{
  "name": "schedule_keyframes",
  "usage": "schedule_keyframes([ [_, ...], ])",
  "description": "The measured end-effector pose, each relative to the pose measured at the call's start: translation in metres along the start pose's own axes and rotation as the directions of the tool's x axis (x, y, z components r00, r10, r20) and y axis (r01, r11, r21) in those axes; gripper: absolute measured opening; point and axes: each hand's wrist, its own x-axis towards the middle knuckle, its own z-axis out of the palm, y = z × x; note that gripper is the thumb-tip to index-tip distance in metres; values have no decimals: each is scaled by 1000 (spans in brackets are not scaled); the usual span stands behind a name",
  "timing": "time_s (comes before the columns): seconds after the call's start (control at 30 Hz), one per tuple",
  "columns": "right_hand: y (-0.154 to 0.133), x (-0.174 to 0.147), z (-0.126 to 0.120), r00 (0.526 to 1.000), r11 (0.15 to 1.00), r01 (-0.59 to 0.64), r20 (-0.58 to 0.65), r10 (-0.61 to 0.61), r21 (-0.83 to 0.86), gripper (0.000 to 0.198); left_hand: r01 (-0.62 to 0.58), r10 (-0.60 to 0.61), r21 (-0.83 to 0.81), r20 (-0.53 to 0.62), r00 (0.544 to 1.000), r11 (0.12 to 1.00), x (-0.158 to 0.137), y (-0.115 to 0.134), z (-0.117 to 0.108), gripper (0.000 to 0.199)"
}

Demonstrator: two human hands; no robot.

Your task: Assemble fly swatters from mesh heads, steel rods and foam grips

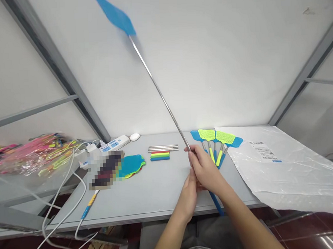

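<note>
A fly swatter with a blue head (pixel 116 15), a long metal rod (pixel 160 93) and a blue handle (pixel 215 203) slants across the head view, its head up at the left. My right hand (pixel 204 168) is closed round the lower rod. Just below it, my left hand (pixel 188 197) is closed on the swatter near the top of the handle; its fingertips are partly hidden. Behind my hands lie several metal rods (pixel 162 148) above a row of red, yellow and blue handles (pixel 159 155). Several blue and yellow swatters (pixel 216 138) fan out to the right.
Left on the grey table (pixel 126 202) lies a stack of swatter heads (pixel 131 166) beside a blurred-out object (pixel 106 171). A power strip (pixel 115 143), white cables (pixel 82 182) and bagged colourful items (pixel 38 153) are further left. A white plastic bag (pixel 273 170) overhangs the right edge.
</note>
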Motion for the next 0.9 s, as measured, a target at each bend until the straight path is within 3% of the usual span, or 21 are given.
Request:
schedule_keyframes([
  [0.1,-2,14,8,991,942,-108,115,75,318,20,-29,29,55,2,1000,998,-4,-1,-1,56],
  [0.17,-2,19,14,985,887,-142,153,82,440,18,-36,36,59,2,999,998,-6,-5,1,47],
  [0.3,-2,17,19,991,818,-130,88,98,560,21,3,-3,-61,-7,1000,998,-10,-12,5,42],
  [0.4,-3,17,18,996,780,-66,-2,86,623,22,51,-51,-51,1,999,997,-11,-9,0,41],
  [0.53,-2,31,15,994,804,37,-105,32,593,22,53,-65,127,90,994,991,-10,1,-14,37],
  [0.63,2,45,13,987,836,91,-160,-3,542,24,14,-34,253,75,997,967,-8,4,-23,33],
  [0.9,29,31,15,998,959,57,8,-61,276,37,-58,79,337,-47,996,940,-3,-7,-30,32],
])
